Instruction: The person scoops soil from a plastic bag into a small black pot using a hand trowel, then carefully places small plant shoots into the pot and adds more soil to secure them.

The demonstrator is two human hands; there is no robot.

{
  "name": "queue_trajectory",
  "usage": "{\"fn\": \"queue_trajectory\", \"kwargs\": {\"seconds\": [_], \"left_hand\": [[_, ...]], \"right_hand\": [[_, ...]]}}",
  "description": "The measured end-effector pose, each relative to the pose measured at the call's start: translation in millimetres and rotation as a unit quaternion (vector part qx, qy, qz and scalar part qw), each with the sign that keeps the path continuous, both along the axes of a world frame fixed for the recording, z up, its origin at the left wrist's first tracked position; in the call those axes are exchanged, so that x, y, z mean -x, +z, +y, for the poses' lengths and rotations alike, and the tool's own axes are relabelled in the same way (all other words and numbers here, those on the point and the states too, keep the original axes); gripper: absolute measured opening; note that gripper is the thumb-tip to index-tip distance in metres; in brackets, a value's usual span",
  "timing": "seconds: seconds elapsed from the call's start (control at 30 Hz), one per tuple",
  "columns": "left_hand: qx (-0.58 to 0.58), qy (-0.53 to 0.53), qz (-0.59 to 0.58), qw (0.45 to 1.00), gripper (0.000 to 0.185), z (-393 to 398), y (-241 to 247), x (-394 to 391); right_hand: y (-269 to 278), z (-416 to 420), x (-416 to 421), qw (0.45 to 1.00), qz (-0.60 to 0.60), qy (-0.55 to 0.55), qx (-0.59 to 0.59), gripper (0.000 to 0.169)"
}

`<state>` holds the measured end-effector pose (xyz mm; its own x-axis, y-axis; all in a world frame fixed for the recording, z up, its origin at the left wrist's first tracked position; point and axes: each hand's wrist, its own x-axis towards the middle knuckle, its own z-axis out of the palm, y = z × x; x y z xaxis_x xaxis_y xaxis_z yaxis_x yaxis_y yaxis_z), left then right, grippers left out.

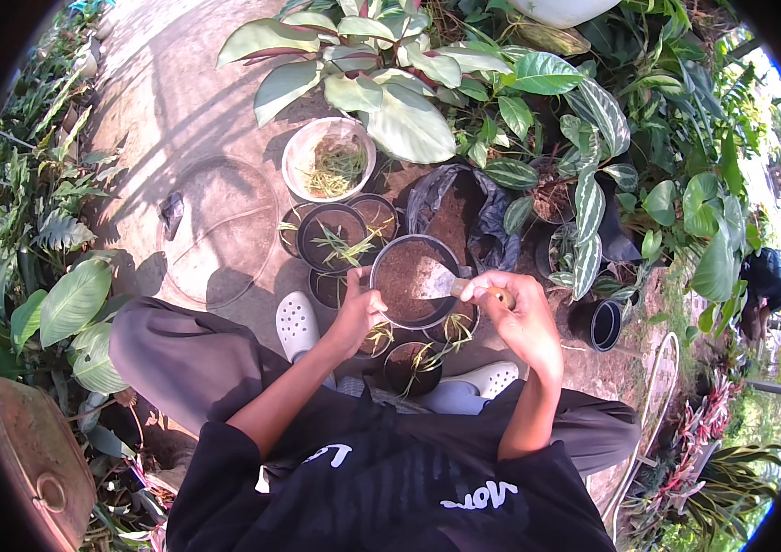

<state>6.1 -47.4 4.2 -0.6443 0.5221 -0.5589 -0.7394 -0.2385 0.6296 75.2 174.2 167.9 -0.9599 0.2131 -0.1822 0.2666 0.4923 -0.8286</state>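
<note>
My left hand [360,307] grips the rim of a dark round plant pot [400,319] filled with brown soil [400,272]. My right hand [518,317] is closed on the wooden handle of a scraper [436,281], whose broad metal blade lies over the soil in that pot. Behind it, a black plastic bag [494,207] stands open with loose soil inside. Several small black pots with soil and thin green cuttings stand around the held pot, among them one [302,238] beyond my left hand and one [412,381] near my feet.
A white tub [288,159] holds grassy cuttings. A round lid-like disc [221,231] lies on the ground at left. An empty black pot [605,324] and a pale hose [663,386] are at right. Leafy plants border both sides. Another person [768,283] bends at far right.
</note>
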Motion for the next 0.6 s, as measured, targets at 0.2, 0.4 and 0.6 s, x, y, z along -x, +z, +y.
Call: {"fn": "queue_trajectory", "kwargs": {"seconds": [0.2, 0.4, 0.6], "left_hand": [[-0.007, 0.006, -0.027, 1.000, 0.060, 4, 10, -3], [-0.027, -0.004, -0.020, 0.999, 0.057, 3, 3, -3], [-0.020, -0.005, -0.008, 1.000, 0.056, 3, 6, -2]], "right_hand": [[7, 9, -6, 1.000, -0.024, 0.002, 0.007, 0.016], [6, 10, -6, 1.000, 0.004, -0.013, 0.004, 0.016], [5, 15, -6, 0.997, -0.036, 0.021, 0.060, 0.016]]}}
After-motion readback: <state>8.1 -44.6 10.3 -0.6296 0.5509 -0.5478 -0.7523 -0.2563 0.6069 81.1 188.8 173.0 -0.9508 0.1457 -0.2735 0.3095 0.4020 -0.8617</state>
